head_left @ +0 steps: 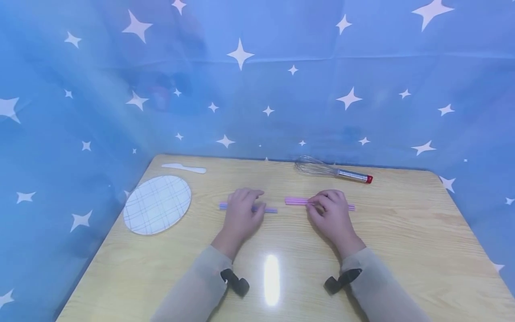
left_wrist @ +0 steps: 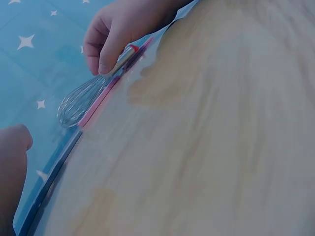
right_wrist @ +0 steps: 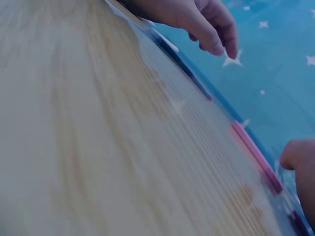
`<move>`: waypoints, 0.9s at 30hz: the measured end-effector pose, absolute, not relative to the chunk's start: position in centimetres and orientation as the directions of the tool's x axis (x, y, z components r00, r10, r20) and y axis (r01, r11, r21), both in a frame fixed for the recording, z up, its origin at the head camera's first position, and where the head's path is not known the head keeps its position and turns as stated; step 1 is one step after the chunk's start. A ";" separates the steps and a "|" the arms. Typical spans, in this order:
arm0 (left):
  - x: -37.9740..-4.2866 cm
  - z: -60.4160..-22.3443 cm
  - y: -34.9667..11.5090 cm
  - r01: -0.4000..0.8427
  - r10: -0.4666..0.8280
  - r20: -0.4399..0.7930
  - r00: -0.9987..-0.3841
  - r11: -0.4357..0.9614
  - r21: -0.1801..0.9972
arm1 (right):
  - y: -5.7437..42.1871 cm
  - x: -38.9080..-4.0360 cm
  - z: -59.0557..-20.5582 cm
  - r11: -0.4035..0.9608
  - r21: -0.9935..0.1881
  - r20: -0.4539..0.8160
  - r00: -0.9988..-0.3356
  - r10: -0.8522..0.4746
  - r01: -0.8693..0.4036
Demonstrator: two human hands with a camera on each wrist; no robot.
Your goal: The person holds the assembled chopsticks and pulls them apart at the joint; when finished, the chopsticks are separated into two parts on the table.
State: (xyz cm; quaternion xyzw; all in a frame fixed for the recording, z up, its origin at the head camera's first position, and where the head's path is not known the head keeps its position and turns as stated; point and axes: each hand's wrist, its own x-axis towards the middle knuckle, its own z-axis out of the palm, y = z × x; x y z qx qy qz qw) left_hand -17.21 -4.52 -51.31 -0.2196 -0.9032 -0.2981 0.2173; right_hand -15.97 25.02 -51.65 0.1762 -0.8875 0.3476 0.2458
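Observation:
A pair of pink chopsticks (head_left: 295, 201) lies on the table, with dark ends showing to the right. My right hand (head_left: 331, 214) is over them, fingers loosely bent, thumb and fingertips close above the sticks. In the left wrist view a small gap shows between that thumb and the pink chopsticks (left_wrist: 98, 105). To the left, blue-purple chopsticks (head_left: 271, 210) lie in a similar line. Over these, my left hand (head_left: 243, 212) has its thumb and index finger apart, with the palm hiding their middle. The right wrist view shows its fingertips above the blue chopsticks (right_wrist: 189, 73).
A white plate (head_left: 157, 205) with a grid pattern rests at the table's left edge. Behind it lies a white plastic knife (head_left: 184, 168). A wire whisk (head_left: 334, 171) with a red-tipped handle is near the back edge. A blue star-printed curtain (head_left: 257, 89) surrounds the table.

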 end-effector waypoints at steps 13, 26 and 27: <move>-17.3 -51.3 -9.1 0.492 0.240 0.507 -0.828 0.747 0.448 | 21.7 -16.2 -51.8 0.632 -0.470 0.656 -0.723 -0.217 -0.616; -17.6 -52.0 -12.0 0.449 0.264 0.409 -0.874 0.760 0.470 | 17.0 -15.7 -51.2 0.643 -0.505 0.558 -0.786 -0.265 -0.576; -17.6 -52.1 -12.0 0.452 0.275 0.399 -0.875 0.762 0.464 | 16.5 -15.6 -51.1 0.639 -0.511 0.547 -0.791 -0.276 -0.575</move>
